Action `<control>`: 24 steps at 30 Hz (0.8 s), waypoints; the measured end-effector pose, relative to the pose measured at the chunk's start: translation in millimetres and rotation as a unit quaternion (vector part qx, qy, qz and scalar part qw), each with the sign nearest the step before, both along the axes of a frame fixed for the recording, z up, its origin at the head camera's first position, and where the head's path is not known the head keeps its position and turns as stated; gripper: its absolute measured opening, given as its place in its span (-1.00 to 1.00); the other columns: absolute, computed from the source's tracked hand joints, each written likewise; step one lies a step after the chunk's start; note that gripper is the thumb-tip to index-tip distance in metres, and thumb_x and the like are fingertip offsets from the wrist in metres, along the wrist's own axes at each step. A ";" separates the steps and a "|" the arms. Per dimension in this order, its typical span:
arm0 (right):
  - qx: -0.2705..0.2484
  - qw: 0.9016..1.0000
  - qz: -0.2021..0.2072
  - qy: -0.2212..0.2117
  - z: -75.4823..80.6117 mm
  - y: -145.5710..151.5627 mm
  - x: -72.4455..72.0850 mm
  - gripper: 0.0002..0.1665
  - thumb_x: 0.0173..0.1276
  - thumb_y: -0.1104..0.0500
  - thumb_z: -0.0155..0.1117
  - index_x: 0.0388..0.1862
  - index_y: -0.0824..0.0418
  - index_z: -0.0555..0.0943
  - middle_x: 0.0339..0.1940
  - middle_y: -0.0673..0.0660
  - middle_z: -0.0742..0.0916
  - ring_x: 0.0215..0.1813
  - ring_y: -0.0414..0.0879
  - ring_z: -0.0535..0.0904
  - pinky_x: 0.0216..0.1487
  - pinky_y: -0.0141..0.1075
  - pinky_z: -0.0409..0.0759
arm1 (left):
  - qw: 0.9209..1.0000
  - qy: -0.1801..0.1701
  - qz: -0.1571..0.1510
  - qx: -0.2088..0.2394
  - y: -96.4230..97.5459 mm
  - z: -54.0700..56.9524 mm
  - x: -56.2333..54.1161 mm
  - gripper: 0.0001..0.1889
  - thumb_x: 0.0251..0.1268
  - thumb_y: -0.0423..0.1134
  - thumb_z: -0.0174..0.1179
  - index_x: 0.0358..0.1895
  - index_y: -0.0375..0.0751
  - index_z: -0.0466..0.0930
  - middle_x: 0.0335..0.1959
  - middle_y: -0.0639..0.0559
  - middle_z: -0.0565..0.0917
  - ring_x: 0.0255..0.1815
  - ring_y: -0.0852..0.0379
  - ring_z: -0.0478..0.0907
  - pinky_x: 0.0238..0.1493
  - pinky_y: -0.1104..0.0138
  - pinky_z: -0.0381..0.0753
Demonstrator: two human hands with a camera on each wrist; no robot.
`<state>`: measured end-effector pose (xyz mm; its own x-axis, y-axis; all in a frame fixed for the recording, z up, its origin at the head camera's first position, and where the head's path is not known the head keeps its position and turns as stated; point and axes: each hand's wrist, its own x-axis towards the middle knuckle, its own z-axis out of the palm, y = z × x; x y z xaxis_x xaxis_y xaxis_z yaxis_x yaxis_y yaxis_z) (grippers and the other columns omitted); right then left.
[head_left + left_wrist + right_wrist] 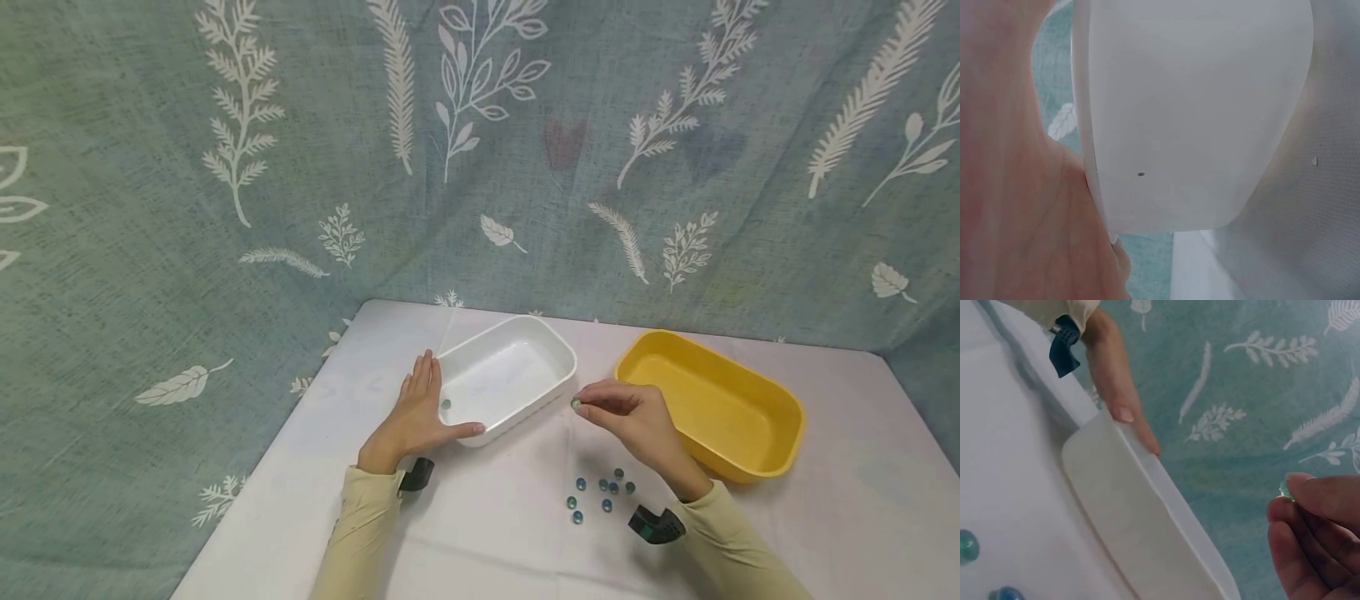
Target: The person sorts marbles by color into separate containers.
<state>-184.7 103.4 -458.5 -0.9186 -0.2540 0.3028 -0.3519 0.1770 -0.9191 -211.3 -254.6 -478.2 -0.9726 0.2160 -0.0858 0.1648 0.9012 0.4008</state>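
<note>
My left hand (414,414) rests on the near-left end of a white plastic tub (517,362), thumb and fingers spread straight along its rim. Inside that tub, by the hand, lies one small glass marble (446,404). Between thumb and fingertips my right hand (633,417) pinches a greenish glass marble (575,403), held just right of the white tub; the right wrist view shows this pinched marble (1285,489) too. Several more blue-green marbles (607,505) lie loose on the table below the right hand. The left wrist view is filled by the tub's outer wall (1197,112) beside the palm.
A yellow plastic tub (720,400) stands at the right, partly behind the right hand and wrist. White cloth covers the table (480,533). A green leaf-patterned curtain (480,208) hangs behind and along the left side.
</note>
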 end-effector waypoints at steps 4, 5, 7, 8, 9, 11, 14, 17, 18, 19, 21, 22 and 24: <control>-0.012 1.000 0.006 -0.014 4.5 -8.7 -9.9 -0.80 0.31 0.25 0.51 -0.09 0.24 0.82 -0.09 0.24 0.83 -0.12 -0.25 0.79 0.00 -0.42 0.76 | 1.000 0.001 0.001 0.000 -0.2 -1.3 -0.4 0.51 -0.03 0.59 0.30 0.66 -0.42 -0.35 0.73 -0.24 -0.44 0.76 -0.21 -0.46 0.73 -0.15 -0.26; -0.015 1.000 0.009 -0.017 5.7 -10.8 -12.2 -0.79 0.31 0.24 0.51 -0.08 0.25 0.81 -0.08 0.27 0.83 -0.12 -0.24 0.79 0.01 -0.42 0.75 | 1.000 0.001 0.001 0.000 -0.1 -1.3 -0.4 0.51 -0.03 0.59 0.30 0.66 -0.42 -0.34 0.73 -0.25 -0.44 0.76 -0.22 -0.46 0.73 -0.15 -0.25; -0.014 0.999 0.008 -0.030 8.1 -15.4 -16.8 -0.78 0.32 0.21 0.51 -0.08 0.24 0.81 -0.08 0.27 0.83 -0.11 -0.23 0.78 0.01 -0.43 0.75 | 1.000 0.000 0.002 0.000 0.1 -1.3 -0.7 0.51 -0.03 0.58 0.30 0.66 -0.42 -0.35 0.73 -0.23 -0.46 0.76 -0.20 -0.47 0.74 -0.13 -0.27; -0.014 0.999 0.008 -0.033 8.6 -17.4 -19.4 -0.78 0.32 0.19 0.52 -0.08 0.23 0.82 -0.08 0.26 0.83 -0.12 -0.23 0.78 0.01 -0.43 0.75 | 1.000 0.001 0.002 -0.001 0.0 -1.7 -0.9 0.52 -0.03 0.58 0.31 0.66 -0.42 -0.35 0.73 -0.24 -0.45 0.76 -0.21 -0.46 0.74 -0.13 -0.26; -0.012 0.999 0.007 -0.039 9.4 -19.4 -21.7 -0.78 0.32 0.17 0.52 -0.09 0.20 0.82 -0.09 0.24 0.83 -0.12 -0.22 0.78 0.00 -0.43 0.75 | 1.000 0.001 0.002 -0.002 -0.1 -2.1 -1.1 0.52 -0.03 0.58 0.31 0.66 -0.42 -0.35 0.72 -0.23 -0.46 0.76 -0.22 -0.46 0.74 -0.13 -0.26; -0.009 0.999 0.007 -0.048 10.1 -23.9 -27.3 -0.80 0.31 0.13 0.54 -0.11 0.15 0.83 -0.10 0.20 0.84 -0.12 -0.19 0.78 0.00 -0.42 0.75 | 1.000 0.003 0.003 -0.004 -0.4 -2.9 -1.5 0.52 -0.04 0.58 0.31 0.66 -0.43 -0.35 0.73 -0.24 -0.45 0.76 -0.23 -0.44 0.74 -0.13 -0.25; -0.005 0.999 0.013 -0.051 9.1 -30.0 -36.0 -0.80 0.31 0.11 0.54 -0.12 0.11 0.83 -0.12 0.14 0.84 -0.12 -0.17 0.78 -0.01 -0.41 0.75 | 1.000 0.005 0.002 -0.005 -0.5 -3.8 -2.0 0.52 -0.04 0.58 0.32 0.66 -0.44 -0.33 0.73 -0.25 -0.44 0.76 -0.25 -0.42 0.74 -0.14 -0.24; -0.004 0.998 0.021 -0.059 9.5 -36.7 -43.7 -0.80 0.31 0.11 0.54 -0.11 0.12 0.83 -0.11 0.14 0.85 -0.10 -0.18 0.78 0.01 -0.42 0.75 | 1.000 0.005 0.003 -0.005 0.0 -3.3 -2.3 0.52 -0.04 0.57 0.32 0.65 -0.45 -0.33 0.73 -0.26 -0.43 0.76 -0.26 -0.41 0.73 -0.14 -0.23; -0.005 0.998 0.024 -0.062 9.5 -38.9 -46.4 -0.80 0.31 0.12 0.53 -0.11 0.13 0.83 -0.11 0.14 0.85 -0.10 -0.19 0.78 0.01 -0.43 0.75 | 1.000 0.006 0.003 -0.005 0.3 -3.2 -2.3 0.52 -0.04 0.57 0.32 0.65 -0.45 -0.32 0.73 -0.26 -0.42 0.76 -0.26 -0.40 0.73 -0.15 -0.22; -0.007 0.997 0.025 -0.066 9.6 -41.2 -48.9 -0.80 0.31 0.14 0.53 -0.11 0.15 0.83 -0.10 0.16 0.85 -0.10 -0.20 0.78 0.01 -0.43 0.75 | 1.000 0.006 0.004 -0.007 0.5 -3.1 -2.4 0.52 -0.04 0.57 0.32 0.65 -0.45 -0.32 0.73 -0.26 -0.42 0.76 -0.26 -0.40 0.74 -0.14 -0.22; -0.013 0.997 0.030 -0.074 9.7 -46.2 -54.1 -0.79 0.31 0.17 0.52 -0.10 0.19 0.83 -0.09 0.20 0.85 -0.10 -0.20 0.79 0.02 -0.43 0.75 | 1.000 0.006 0.005 -0.007 0.7 -3.1 -2.5 0.51 -0.03 0.57 0.32 0.65 -0.45 -0.32 0.73 -0.27 -0.41 0.76 -0.26 -0.40 0.74 -0.14 -0.22; -0.015 0.996 0.031 -0.076 9.3 -48.5 -57.0 -0.79 0.31 0.18 0.52 -0.10 0.22 0.82 -0.08 0.22 0.85 -0.10 -0.21 0.79 0.02 -0.43 0.75 | 1.000 0.005 0.005 -0.008 0.7 -3.0 -2.4 0.51 -0.03 0.57 0.31 0.65 -0.45 -0.32 0.73 -0.27 -0.41 0.76 -0.26 -0.40 0.74 -0.14 -0.22; -0.015 0.996 0.032 -0.083 8.3 -53.2 -62.4 -0.77 0.31 0.19 0.53 -0.10 0.25 0.82 -0.08 0.24 0.85 -0.12 -0.23 0.79 0.01 -0.44 0.75 | 1.000 0.004 0.004 -0.008 0.7 -2.9 -2.3 0.51 -0.02 0.57 0.32 0.65 -0.45 -0.33 0.73 -0.28 -0.40 0.76 -0.26 -0.41 0.73 -0.15 -0.23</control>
